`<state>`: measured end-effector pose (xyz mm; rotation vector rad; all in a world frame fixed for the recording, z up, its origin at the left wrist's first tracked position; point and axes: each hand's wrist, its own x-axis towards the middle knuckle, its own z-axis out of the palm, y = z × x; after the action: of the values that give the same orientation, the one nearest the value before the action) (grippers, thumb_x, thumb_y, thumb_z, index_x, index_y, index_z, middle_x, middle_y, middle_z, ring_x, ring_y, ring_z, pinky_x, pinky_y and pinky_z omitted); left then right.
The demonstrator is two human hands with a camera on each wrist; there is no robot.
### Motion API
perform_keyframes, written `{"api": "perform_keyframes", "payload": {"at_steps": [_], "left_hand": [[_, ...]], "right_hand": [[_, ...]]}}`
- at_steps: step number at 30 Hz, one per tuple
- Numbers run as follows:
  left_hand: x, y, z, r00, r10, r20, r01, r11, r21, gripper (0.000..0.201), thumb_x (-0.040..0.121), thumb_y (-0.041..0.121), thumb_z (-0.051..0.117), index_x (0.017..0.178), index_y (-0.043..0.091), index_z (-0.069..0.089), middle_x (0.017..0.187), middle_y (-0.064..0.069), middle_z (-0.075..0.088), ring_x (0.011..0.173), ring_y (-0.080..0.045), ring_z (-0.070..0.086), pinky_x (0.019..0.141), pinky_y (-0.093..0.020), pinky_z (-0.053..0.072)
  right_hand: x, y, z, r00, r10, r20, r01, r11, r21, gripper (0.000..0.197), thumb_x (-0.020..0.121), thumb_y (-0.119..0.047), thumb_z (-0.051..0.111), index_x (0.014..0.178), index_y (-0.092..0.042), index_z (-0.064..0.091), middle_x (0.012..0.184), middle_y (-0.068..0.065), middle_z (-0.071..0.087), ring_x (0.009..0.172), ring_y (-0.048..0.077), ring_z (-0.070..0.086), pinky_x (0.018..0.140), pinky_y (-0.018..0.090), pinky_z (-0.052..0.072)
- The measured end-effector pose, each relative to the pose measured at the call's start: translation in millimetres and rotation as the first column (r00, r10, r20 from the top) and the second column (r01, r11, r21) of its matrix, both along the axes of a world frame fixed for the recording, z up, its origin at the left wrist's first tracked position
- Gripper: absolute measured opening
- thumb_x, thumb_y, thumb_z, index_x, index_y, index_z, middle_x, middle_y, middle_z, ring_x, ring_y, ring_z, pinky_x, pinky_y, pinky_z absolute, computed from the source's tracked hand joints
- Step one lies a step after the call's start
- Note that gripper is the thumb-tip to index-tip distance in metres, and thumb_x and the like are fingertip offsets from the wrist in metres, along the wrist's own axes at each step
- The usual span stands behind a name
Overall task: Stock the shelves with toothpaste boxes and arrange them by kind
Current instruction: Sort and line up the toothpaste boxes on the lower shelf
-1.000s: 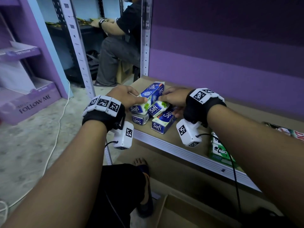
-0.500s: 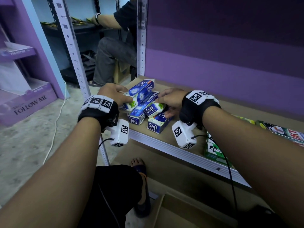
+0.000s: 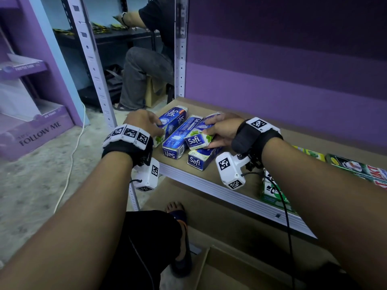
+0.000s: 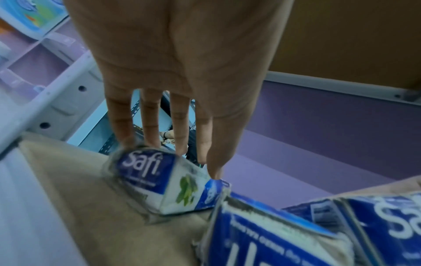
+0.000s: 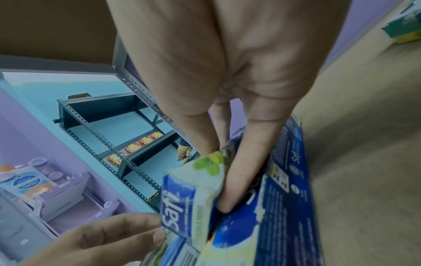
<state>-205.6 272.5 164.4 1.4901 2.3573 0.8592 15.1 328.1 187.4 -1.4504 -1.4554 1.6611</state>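
Note:
Several blue-and-white Safi toothpaste boxes lie at the left end of the brown shelf board (image 3: 293, 141). My left hand (image 3: 156, 127) pinches the near end of the leftmost Safi box (image 3: 172, 119), which lies flat; in the left wrist view the fingertips (image 4: 127, 142) and thumb sit either side of that Safi box (image 4: 159, 181). A middle box (image 3: 178, 141) lies beside it. My right hand (image 3: 211, 132) grips an upper Safi box (image 3: 198, 140) stacked on a lower one (image 3: 200, 160). The right wrist view shows the hand (image 5: 193, 216) with thumb and fingers clamping that box (image 5: 189, 194).
Green toothpaste boxes (image 3: 272, 191) lie by the shelf's front edge under my right forearm, with more (image 3: 356, 166) further right. A cardboard carton (image 3: 230, 273) sits on the floor below. A seated person (image 3: 146, 70) works beyond the shelf upright (image 3: 92, 59). A purple display stand (image 3: 31, 126) stands left.
My left hand has brought its raised, tilted box down flat onto the shelf at the left. The boxes now lie more side by side. My right hand keeps its grip.

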Motion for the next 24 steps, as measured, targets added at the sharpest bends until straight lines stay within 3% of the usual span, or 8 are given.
{"api": "perform_keyframes", "payload": {"at_steps": [3, 6, 10, 12, 16, 20, 22, 24], "left_hand": [[11, 3, 8, 0.999, -0.025, -0.036, 0.024, 1.0, -0.02, 0.025, 0.071, 0.04, 0.085, 0.087, 0.025, 0.073, 0.086, 0.002, 0.067, 0.079, -0.015, 0.062, 0.07, -0.024, 0.047], [23, 7, 8, 0.995, -0.092, -0.034, 0.091, 0.995, -0.034, 0.025, 0.072, 0.039, 0.083, 0.088, 0.023, 0.073, 0.092, 0.0, 0.071, 0.085, -0.016, 0.064, 0.076, -0.026, 0.05], [38, 13, 0, 0.986, -0.156, -0.066, 0.15, 0.985, -0.089, 0.034, 0.072, 0.045, 0.081, 0.098, 0.026, 0.073, 0.102, 0.0, 0.071, 0.094, -0.018, 0.065, 0.088, -0.031, 0.053], [43, 18, -4, 0.979, -0.167, -0.116, 0.153, 0.981, -0.123, 0.042, 0.071, 0.053, 0.079, 0.105, 0.028, 0.07, 0.11, 0.0, 0.069, 0.099, -0.019, 0.063, 0.085, -0.028, 0.05], [48, 25, -8, 0.968, -0.179, -0.174, 0.144, 0.97, -0.198, 0.07, 0.057, 0.063, 0.083, 0.117, 0.034, 0.064, 0.123, -0.003, 0.062, 0.108, -0.023, 0.059, 0.084, -0.028, 0.046], [51, 29, -5, 0.977, -0.147, -0.157, 0.125, 0.982, -0.139, 0.058, 0.058, 0.045, 0.086, 0.113, 0.039, 0.067, 0.12, -0.002, 0.064, 0.085, -0.018, 0.056, 0.071, -0.025, 0.044], [50, 30, -3, 0.983, -0.131, -0.131, 0.118, 0.988, -0.103, 0.054, 0.06, 0.039, 0.085, 0.112, 0.041, 0.068, 0.116, 0.0, 0.066, 0.081, -0.017, 0.056, 0.068, -0.023, 0.042], [48, 29, 1, 0.985, -0.118, -0.125, 0.109, 0.991, -0.077, 0.056, 0.059, 0.039, 0.084, 0.112, 0.043, 0.067, 0.115, 0.001, 0.066, 0.082, -0.018, 0.057, 0.068, -0.024, 0.043]], "right_hand": [[3, -4, 1, 0.999, -0.021, -0.027, 0.021, 1.0, -0.019, 0.039, 0.092, 0.011, 0.058, 0.127, -0.005, 0.055, 0.112, 0.019, 0.061, 0.079, 0.03, 0.065, 0.049, 0.041, 0.06], [8, -6, 4, 0.998, -0.046, -0.051, 0.046, 0.999, -0.012, 0.04, 0.091, 0.012, 0.058, 0.128, -0.003, 0.055, 0.116, 0.021, 0.061, 0.081, 0.031, 0.066, 0.054, 0.044, 0.06], [27, -7, 12, 0.997, -0.014, -0.076, 0.012, 0.999, -0.031, 0.042, 0.093, 0.011, 0.055, 0.132, -0.005, 0.053, 0.107, 0.018, 0.064, 0.081, 0.029, 0.067, 0.057, 0.045, 0.061], [39, -7, 17, 0.998, 0.004, -0.07, -0.006, 1.0, -0.019, 0.045, 0.093, 0.012, 0.056, 0.133, -0.007, 0.053, 0.105, 0.018, 0.065, 0.081, 0.029, 0.068, 0.057, 0.043, 0.061], [63, -9, 23, 0.998, 0.051, -0.035, -0.051, 0.998, 0.021, 0.056, 0.091, 0.013, 0.056, 0.139, -0.014, 0.049, 0.124, 0.02, 0.062, 0.086, 0.029, 0.068, 0.066, 0.044, 0.061], [76, -14, 22, 0.996, 0.089, 0.029, -0.09, 0.996, 0.01, 0.062, 0.091, 0.015, 0.056, 0.14, -0.022, 0.047, 0.128, 0.018, 0.062, 0.087, 0.029, 0.067, 0.069, 0.048, 0.059], [77, -14, 21, 0.992, 0.098, 0.075, -0.099, 0.995, 0.011, 0.062, 0.091, 0.014, 0.056, 0.139, -0.025, 0.047, 0.118, 0.017, 0.065, 0.08, 0.027, 0.068, 0.066, 0.048, 0.059], [75, -14, 20, 0.983, 0.125, 0.138, -0.128, 0.992, 0.014, 0.061, 0.093, 0.011, 0.055, 0.138, -0.029, 0.047, 0.108, 0.014, 0.067, 0.074, 0.026, 0.068, 0.07, 0.049, 0.06]]}}
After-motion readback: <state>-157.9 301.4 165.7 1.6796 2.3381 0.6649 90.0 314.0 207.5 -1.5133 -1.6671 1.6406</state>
